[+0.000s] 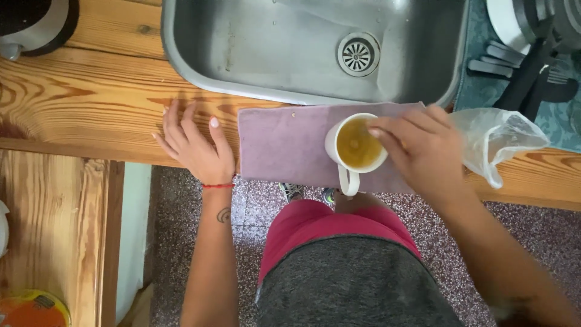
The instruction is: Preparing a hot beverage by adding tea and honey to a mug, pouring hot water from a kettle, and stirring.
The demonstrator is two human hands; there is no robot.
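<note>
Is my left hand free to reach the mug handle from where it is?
Probably yes: the left hand lies flat on the wooden counter, and only bare purple cloth separates it from the white mug.

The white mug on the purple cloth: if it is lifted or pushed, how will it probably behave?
The mug holds yellowish liquid nearly to the rim, so it is probably heavy for its size and may spill if tilted. Standing on the cloth, it would likely drag the cloth rather than slide. It looks ceramic, so probably fragile.
</note>
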